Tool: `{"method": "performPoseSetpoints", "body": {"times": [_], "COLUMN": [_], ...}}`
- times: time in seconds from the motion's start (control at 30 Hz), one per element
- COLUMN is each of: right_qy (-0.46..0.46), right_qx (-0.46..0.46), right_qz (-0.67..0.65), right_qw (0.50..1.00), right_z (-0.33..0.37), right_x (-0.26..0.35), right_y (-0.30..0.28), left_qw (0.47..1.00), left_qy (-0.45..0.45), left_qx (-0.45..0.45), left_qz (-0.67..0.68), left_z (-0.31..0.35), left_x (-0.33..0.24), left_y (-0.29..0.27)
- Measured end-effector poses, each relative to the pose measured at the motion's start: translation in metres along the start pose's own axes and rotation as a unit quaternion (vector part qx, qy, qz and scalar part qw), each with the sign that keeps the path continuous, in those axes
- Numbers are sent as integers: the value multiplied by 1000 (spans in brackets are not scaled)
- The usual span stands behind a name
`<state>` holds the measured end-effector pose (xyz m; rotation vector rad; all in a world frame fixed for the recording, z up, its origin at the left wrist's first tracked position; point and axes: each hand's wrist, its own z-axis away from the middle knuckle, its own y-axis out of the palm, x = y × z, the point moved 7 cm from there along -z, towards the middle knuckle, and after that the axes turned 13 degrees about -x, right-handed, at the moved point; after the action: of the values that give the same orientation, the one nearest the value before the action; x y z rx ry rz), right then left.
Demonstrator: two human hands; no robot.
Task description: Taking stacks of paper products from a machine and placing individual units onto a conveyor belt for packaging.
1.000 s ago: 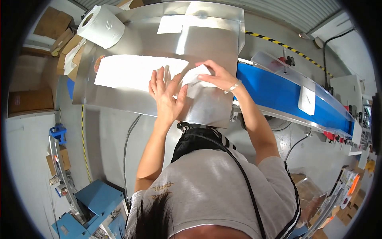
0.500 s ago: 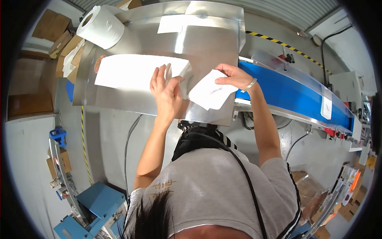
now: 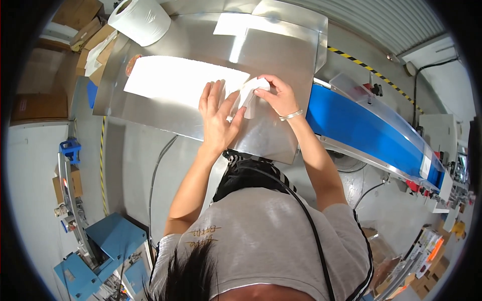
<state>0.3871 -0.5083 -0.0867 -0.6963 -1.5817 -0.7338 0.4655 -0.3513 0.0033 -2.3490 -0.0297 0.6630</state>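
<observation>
- The right hand (image 3: 282, 99) pinches a bent white piece (image 3: 251, 98) between thumb and fingers, just above the metal table (image 3: 297, 65).
- The left hand (image 3: 217, 116) is open, its fingers spread at the right end of a long white stack (image 3: 170, 78); whether its thumb also presses the pinched piece cannot be told.
- Done, as far as shows: 1 white item (image 3: 426, 163) lies near the far end of the blue belt (image 3: 351, 120), well apart from both hands.
- In progress: the pinched piece is at the stack's right end, seemingly part-way through being separated; a full parting is unclear.
- Left: the long stack lies on the table, its pieces too tightly packed to count.
</observation>
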Motion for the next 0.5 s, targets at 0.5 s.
{"method": "performPoseSetpoints", "body": {"times": [0.5], "right_qy": [68], "right_qx": [-280], "right_qz": [157], "right_qw": [944], "right_z": [60], "right_x": [-8], "right_y": [-193], "left_qw": [1000], "left_qy": [-9], "left_qx": [-10], "left_qz": [-1], "left_z": [-2], "left_x": [3], "left_y": [-1]}}
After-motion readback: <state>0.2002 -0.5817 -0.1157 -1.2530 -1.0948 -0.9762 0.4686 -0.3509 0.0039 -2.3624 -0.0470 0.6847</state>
